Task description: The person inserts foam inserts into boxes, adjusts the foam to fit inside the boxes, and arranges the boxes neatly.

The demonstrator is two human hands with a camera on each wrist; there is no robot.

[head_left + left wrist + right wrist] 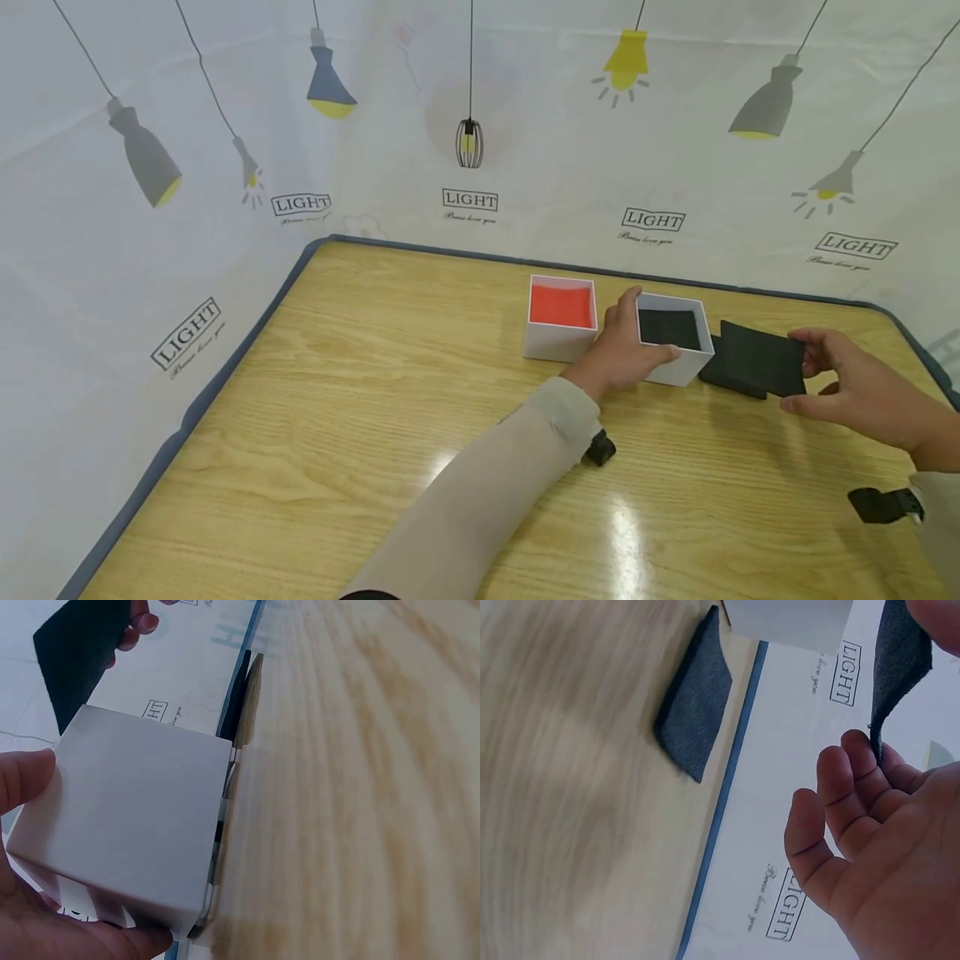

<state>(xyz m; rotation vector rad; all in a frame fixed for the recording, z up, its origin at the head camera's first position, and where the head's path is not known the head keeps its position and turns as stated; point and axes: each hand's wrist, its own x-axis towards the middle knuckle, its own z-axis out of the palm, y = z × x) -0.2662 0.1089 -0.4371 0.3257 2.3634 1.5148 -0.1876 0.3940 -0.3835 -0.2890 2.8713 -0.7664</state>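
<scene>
My left hand [621, 352] grips a white open-topped box [667, 367], its thumb on the near side and fingers at the left. Black felt squares [669, 328] lie inside that box. In the left wrist view the box's plain white wall [135, 810] fills much of the picture. My right hand [855, 387] pinches one black felt square [765, 358] by its right edge, holding it raised beside the box. Under it, on the table, lies a low stack of black felt [731, 379], also visible in the right wrist view as a dark slab [696, 705].
A second white box [558, 343] with red felt [560, 307] inside stands left of my left hand. The wooden table [360, 400] ends at a blue-edged white cloth [390, 192] printed with lamps, which rises along the back and left.
</scene>
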